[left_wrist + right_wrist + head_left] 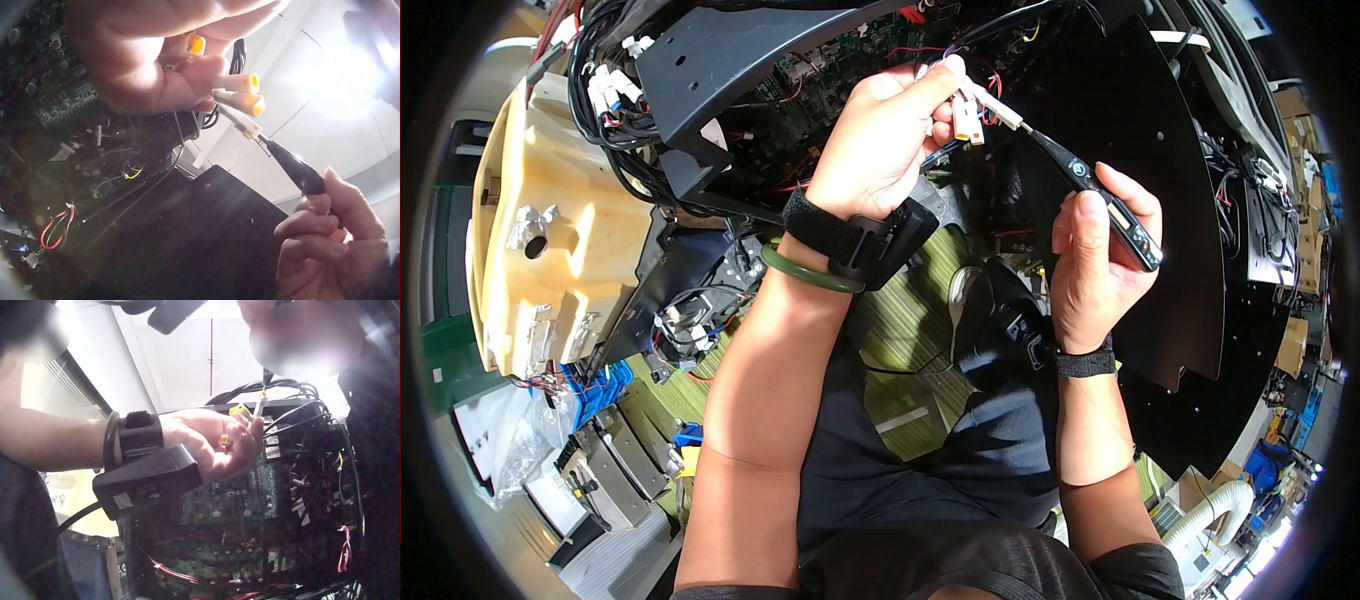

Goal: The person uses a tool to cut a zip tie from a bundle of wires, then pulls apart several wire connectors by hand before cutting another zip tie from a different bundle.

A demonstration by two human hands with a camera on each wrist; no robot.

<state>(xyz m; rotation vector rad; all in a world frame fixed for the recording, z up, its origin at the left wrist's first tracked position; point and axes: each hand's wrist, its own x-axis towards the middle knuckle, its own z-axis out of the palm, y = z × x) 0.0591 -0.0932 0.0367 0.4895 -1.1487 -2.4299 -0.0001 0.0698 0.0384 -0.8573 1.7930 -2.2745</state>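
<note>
My left hand (890,135) pinches several small white connectors (967,120) with orange inside, on thin wires; in the left wrist view they fan out from the fingertips. My right hand (1105,260) grips a black pen-shaped tool (1080,172) with small buttons or a display at its rear. The tool's thin tip meets the end of one white connector (245,127), held apart from the others (249,83). Whether the tip is inside that connector cannot be told. In the right wrist view the left hand (212,440) holds the connectors in front of a green circuit board (231,503).
A black metal bracket (720,65) and bundled black cables (590,100) lie left of the hands, beside a cream-coloured housing (565,230). Black panels (1170,250) stand at the right. Loose wires (57,228) hang near the boards. Green carpet (910,310) shows below.
</note>
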